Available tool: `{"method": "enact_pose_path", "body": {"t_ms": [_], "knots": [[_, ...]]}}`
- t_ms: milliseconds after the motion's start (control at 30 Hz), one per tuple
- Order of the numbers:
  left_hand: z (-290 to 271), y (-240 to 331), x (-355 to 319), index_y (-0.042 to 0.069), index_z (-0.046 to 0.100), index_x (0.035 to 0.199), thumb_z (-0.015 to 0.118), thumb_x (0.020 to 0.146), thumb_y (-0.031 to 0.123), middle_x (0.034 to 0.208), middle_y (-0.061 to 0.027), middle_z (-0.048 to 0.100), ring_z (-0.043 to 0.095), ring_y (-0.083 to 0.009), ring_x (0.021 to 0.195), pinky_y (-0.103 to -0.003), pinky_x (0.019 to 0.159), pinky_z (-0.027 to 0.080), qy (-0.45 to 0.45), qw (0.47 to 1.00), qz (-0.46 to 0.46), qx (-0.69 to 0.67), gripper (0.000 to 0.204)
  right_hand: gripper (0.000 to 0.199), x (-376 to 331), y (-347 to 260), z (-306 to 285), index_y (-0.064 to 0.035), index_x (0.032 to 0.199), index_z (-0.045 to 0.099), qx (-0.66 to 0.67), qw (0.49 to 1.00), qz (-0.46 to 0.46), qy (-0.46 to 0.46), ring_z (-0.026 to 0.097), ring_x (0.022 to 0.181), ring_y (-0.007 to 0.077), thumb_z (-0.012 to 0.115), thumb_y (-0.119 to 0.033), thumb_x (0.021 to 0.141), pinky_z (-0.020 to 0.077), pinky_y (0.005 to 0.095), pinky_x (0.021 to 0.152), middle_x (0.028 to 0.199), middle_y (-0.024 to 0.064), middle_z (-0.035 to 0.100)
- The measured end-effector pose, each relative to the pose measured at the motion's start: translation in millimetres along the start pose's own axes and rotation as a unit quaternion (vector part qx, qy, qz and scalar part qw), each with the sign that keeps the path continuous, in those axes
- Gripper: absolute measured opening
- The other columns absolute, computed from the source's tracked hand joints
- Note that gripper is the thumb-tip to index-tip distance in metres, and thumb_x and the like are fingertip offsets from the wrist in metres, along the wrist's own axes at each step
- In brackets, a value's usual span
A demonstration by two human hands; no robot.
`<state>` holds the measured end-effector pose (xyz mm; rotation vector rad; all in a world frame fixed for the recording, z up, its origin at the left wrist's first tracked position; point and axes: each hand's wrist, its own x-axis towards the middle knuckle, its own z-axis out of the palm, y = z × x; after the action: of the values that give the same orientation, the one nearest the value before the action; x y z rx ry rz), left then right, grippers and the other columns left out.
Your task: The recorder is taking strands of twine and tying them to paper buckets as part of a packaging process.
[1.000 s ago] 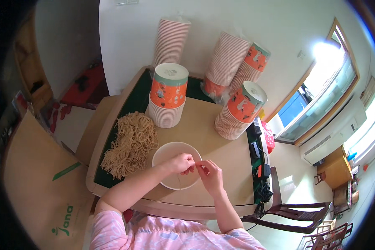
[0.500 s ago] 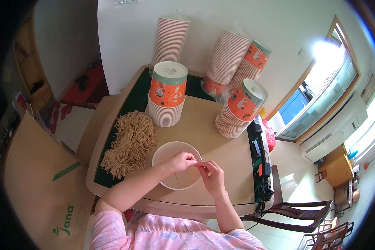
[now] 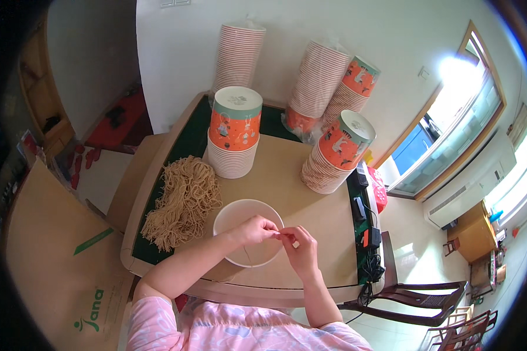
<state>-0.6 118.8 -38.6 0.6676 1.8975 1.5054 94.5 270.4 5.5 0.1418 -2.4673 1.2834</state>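
My left hand and my right hand meet fingertip to fingertip over the right side of a white paper bucket. Both are closed in a pinch. A thin tan string hangs below my left hand into the bucket and over its near rim; the bit between the fingertips is too small to see clearly. The bucket stands upright, mouth up, near the table's front edge. Left of it lies a loose heap of tan strings, apart from both hands.
Upside-down stacks of orange-and-white paper buckets stand behind, one at centre left and another at right. Bagged stacks line the wall. Power strips and cables run along the right edge. A large cardboard box sits at left.
Both hands have shifted very slightly to the right, still pinched together over the bucket. The bucket, heap and stacks stay where they were.
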Motion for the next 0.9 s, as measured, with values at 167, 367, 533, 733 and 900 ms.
{"method": "enact_pose_path", "body": {"t_ms": [167, 367, 533, 733, 900], "knots": [[-1.7, 15.5, -5.7, 0.006, 0.070, 0.097, 0.060, 0.092, 0.017, 0.075, 0.0059, 0.060, 0.049, -0.0023, 0.065, -0.020, 0.059, 0.041, -0.011, 1.000, -0.017, -0.012, 0.016, 0.014, 0.5, -5.7, -0.9, -0.0024, 0.096, 0.068, 0.017, 1.000, 0.009, 0.005, 0.063, 0.069, 0.0155, 0.066, 0.001, 0.082, 0.0510, 0.0269, 0.064, 0.082, 0.0091, 0.066], [-3.0, 21.6, -9.4, 0.006, 0.069, 0.092, 0.058, 0.091, 0.016, 0.068, 0.0052, 0.052, 0.044, -0.0035, 0.059, -0.021, 0.052, 0.037, -0.033, 0.995, -0.074, -0.053, 0.015, 0.013, 0.6, -2.5, -4.7, -0.0027, 0.094, 0.068, 0.014, 1.000, 0.001, 0.010, 0.062, 0.069, 0.0155, 0.066, 0.001, 0.082, 0.0503, 0.0272, 0.064, 0.082, 0.0089, 0.066], [-2.3, 21.0, -8.8, 0.007, 0.068, 0.089, 0.056, 0.092, 0.018, 0.065, 0.0055, 0.050, 0.044, -0.0042, 0.057, -0.022, 0.050, 0.037, -0.031, 0.995, -0.079, -0.044, 0.017, 0.010, 1.5, 2.4, -8.0, -0.0023, 0.090, 0.068, -0.001, 1.000, 0.007, 0.019, 0.062, 0.069, 0.0158, 0.066, 0.001, 0.081, 0.0499, 0.0270, 0.065, 0.080, 0.0082, 0.066], [-3.4, 16.1, -6.7, 0.007, 0.069, 0.091, 0.057, 0.092, 0.020, 0.068, 0.0045, 0.054, 0.046, -0.0047, 0.060, -0.023, 0.053, 0.039, -0.033, 0.995, -0.081, -0.039, 0.017, 0.008, 1.4, 2.1, -12.8, -0.0013, 0.090, 0.065, 0.006, 1.000, 0.020, 0.001, 0.062, 0.070, 0.0154, 0.066, 0.000, 0.081, 0.0500, 0.0272, 0.065, 0.081, 0.0091, 0.067], [-0.9, 7.9, -3.5, 0.007, 0.069, 0.092, 0.057, 0.092, 0.022, 0.074, 0.0036, 0.061, 0.050, -0.0056, 0.066, -0.024, 0.062, 0.042, -0.011, 0.999, -0.039, -0.005, 0.020, 0.010, 1.0, 4.2, -19.1, -0.0019, 0.094, 0.064, -0.022, 0.998, 0.016, -0.061, 0.066, 0.076, 0.0242, 0.064, -0.002, 0.084, 0.0546, 0.0315, 0.067, 0.087, 0.0125, 0.066]]}}
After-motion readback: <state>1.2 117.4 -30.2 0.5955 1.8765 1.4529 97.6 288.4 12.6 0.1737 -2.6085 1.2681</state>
